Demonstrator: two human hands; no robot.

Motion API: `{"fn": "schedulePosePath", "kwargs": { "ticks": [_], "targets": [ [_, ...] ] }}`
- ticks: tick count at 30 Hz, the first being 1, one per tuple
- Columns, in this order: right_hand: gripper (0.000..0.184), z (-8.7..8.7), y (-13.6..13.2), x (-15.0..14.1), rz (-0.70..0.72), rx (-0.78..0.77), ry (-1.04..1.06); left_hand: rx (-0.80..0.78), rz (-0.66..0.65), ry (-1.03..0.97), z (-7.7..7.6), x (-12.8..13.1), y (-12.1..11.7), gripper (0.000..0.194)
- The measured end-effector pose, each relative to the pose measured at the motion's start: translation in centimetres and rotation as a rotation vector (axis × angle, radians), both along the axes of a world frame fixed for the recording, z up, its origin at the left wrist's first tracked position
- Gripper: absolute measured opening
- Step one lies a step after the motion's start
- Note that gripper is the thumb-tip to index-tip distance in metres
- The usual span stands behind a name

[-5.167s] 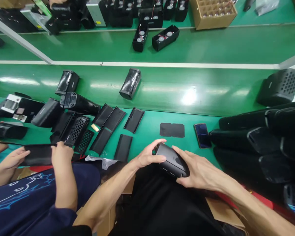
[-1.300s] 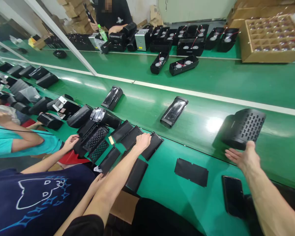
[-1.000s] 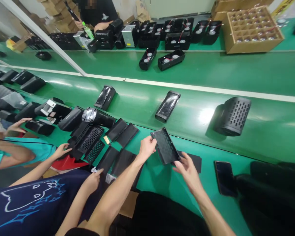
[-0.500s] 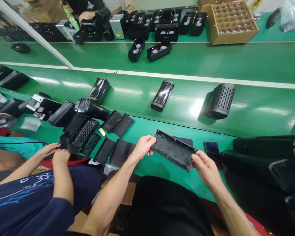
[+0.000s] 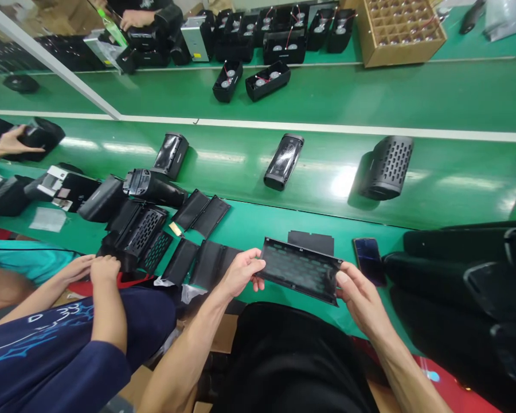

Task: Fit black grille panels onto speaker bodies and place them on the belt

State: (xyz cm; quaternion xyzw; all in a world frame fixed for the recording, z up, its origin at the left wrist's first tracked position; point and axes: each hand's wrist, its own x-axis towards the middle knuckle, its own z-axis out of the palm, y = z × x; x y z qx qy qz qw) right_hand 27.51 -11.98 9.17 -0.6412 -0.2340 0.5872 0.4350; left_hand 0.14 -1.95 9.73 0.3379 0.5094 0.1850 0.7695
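just below the frame's centre, the left hand (image 5: 242, 272) and right hand (image 5: 362, 291) are pinching opposite ends of a panel (image 5: 300, 271) over the worktop (image 5: 264, 222), apparently inspecting it; the next move is probably calling for an even grip.

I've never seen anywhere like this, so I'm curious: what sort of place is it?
Likely a factory assembly line, perhaps for speakers: black housings are spaced along a long green surface, open, wired shells hold round parts, and a person holds a loose panel.
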Motion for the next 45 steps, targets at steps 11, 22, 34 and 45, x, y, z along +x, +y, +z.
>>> {"fn": "schedulePosePath", "kwargs": {
  "ticks": [11, 22, 34, 45],
  "targets": [
    [0.04, -1.2, 0.3, -0.1, -0.085, -0.102, 0.09, -0.092, -0.054, -0.081, 0.4, 0.6, 0.1, 0.031],
    [0.035, -1.2, 1.0, -0.1, -0.117, -0.081, 0.049, -0.134, -0.083, -0.122, 0.4, 0.6, -0.1, 0.034],
    [0.03, 0.1, 0.9, 0.4, -0.069, 0.058, 0.037, -0.09, -0.096, -0.157, 0.1, 0.3, -0.6, 0.035],
    [0.038, -0.1, -0.1, 0.2, -0.02, 0.144, -0.036, 0.064, -0.187, 0.057, 0.4, 0.7, -0.9, 0.042]
  ]
}}
